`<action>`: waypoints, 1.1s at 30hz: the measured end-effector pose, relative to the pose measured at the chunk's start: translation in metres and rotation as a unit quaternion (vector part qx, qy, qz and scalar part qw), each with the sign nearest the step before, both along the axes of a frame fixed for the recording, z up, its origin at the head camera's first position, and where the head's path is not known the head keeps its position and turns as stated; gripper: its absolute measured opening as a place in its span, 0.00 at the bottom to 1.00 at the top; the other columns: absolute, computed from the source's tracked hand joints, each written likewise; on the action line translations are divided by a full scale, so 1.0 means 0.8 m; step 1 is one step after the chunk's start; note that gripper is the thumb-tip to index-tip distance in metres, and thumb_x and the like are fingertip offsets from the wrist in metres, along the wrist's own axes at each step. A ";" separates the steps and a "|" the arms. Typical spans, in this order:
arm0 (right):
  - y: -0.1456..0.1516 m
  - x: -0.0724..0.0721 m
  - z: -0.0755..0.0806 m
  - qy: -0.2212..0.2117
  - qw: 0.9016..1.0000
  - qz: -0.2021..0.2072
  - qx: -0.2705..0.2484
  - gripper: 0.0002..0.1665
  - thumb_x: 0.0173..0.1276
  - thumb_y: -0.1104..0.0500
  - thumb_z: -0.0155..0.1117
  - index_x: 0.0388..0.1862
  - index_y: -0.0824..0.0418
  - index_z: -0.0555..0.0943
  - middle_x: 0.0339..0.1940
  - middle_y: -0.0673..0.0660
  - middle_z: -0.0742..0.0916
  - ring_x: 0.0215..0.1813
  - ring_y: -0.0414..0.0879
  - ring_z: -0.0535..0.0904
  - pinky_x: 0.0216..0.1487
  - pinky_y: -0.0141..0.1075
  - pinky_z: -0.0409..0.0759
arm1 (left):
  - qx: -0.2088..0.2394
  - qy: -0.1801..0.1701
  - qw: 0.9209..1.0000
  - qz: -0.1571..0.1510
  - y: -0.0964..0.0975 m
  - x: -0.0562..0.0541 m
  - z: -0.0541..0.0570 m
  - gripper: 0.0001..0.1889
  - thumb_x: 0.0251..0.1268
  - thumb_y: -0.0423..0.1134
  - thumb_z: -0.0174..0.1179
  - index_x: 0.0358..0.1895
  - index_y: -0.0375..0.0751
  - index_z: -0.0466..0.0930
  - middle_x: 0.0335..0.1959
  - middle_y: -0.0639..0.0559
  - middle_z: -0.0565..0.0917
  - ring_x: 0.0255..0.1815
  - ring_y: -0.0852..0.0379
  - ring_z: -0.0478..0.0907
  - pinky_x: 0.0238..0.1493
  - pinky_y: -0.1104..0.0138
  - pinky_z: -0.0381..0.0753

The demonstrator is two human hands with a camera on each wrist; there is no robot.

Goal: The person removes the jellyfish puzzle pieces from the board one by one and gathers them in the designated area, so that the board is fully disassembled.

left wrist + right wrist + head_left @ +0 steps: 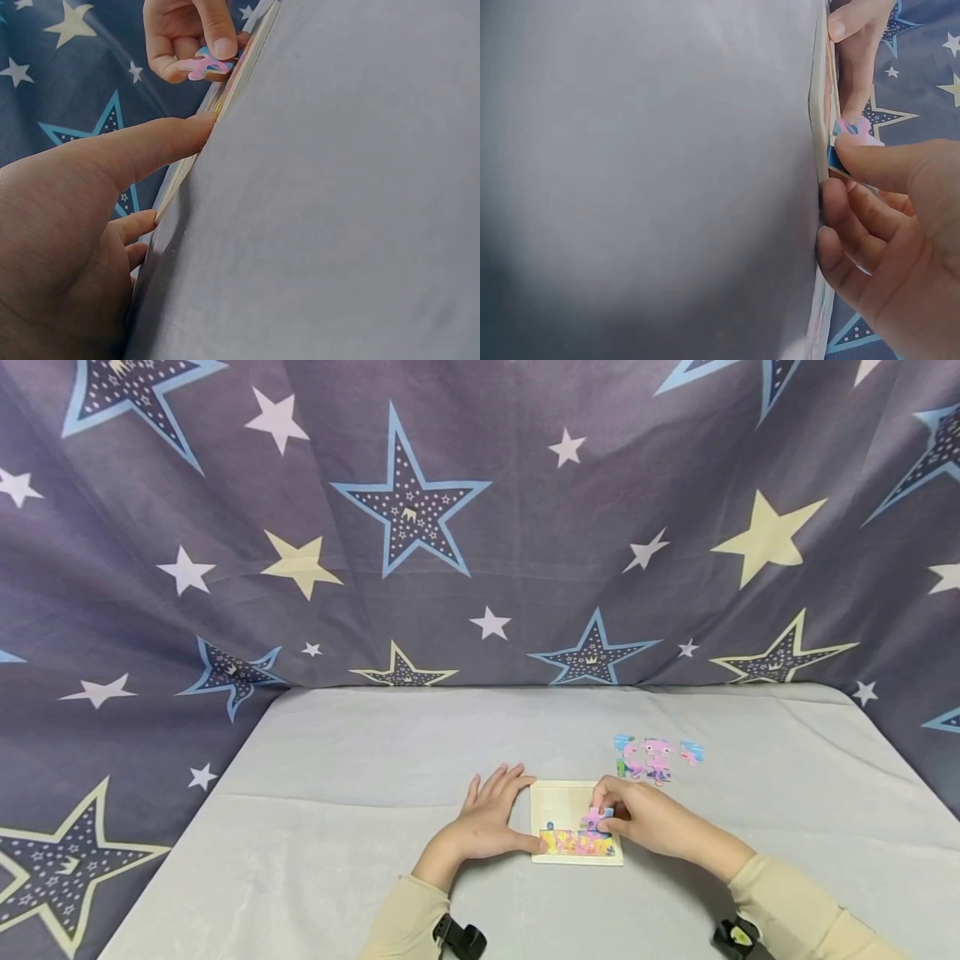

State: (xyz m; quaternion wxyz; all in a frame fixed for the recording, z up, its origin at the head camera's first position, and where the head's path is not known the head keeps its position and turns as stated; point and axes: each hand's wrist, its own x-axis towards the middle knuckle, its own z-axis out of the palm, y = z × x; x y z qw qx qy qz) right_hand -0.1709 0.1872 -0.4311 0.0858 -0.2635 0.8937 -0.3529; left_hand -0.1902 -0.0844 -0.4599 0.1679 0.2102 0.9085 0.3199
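A shallow pale wooden puzzle tray [542, 806] lies on the cloth, its bottom row filled with yellow and pink puzzle pieces [570, 842]. My left hand [483, 827] is spread along the tray's left side. Its thumb touches the lower left, and its fingertips reach the upper left corner. Between thumb and fingers, my right hand [651, 817] pinches a pink and blue puzzle piece [199, 67] just above that row, at the tray's right side. The right fingertips cover part of this piece.
Beyond the tray to the right lie joined-looking pieces with pink cartoon figures [657, 750] and a separate blue and pink piece [692, 753]. A small blue spot [551, 826] shows inside the tray. Grey cloth [337, 852] covers the table; a star-patterned curtain [517, 552] hangs behind.
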 end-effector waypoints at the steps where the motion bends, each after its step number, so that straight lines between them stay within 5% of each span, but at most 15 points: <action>1: 0.001 0.000 0.001 0.003 1.000 -0.001 0.000 0.12 0.66 0.65 0.70 0.39 0.55 0.75 0.30 0.44 0.83 0.30 0.31 0.71 0.32 0.27 0.73 | 0.001 -0.001 1.000 -0.001 0.000 0.000 0.001 0.50 0.48 0.57 0.73 0.77 0.51 0.60 0.85 0.50 0.50 0.87 0.46 0.38 0.82 0.42 0.24; 7: 0.010 0.002 0.004 0.015 0.999 -0.021 -0.022 0.10 0.66 0.63 0.71 0.38 0.55 0.76 0.27 0.44 0.79 0.29 0.31 0.69 0.31 0.28 0.73 | 0.006 -0.003 1.000 -0.005 0.000 0.004 0.015 0.49 0.50 0.55 0.73 0.76 0.49 0.61 0.85 0.48 0.51 0.86 0.44 0.40 0.82 0.39 0.27; 21: 0.039 -0.004 0.020 0.037 0.991 -0.114 -0.062 0.04 0.67 0.63 0.70 0.39 0.57 0.84 0.30 0.49 0.85 0.28 0.34 0.75 0.30 0.29 0.77 | 0.008 -0.003 1.000 -0.005 0.000 0.005 0.014 0.49 0.49 0.55 0.73 0.76 0.48 0.62 0.85 0.47 0.52 0.86 0.44 0.40 0.82 0.40 0.27; 33: 0.072 -0.016 0.028 0.049 0.983 -0.173 -0.028 0.07 0.68 0.59 0.70 0.43 0.61 0.86 0.33 0.52 0.88 0.32 0.33 0.76 0.36 0.29 0.78 | 0.006 -0.003 1.000 -0.005 -0.001 0.005 0.014 0.49 0.50 0.56 0.73 0.77 0.48 0.61 0.85 0.48 0.52 0.87 0.44 0.40 0.82 0.40 0.27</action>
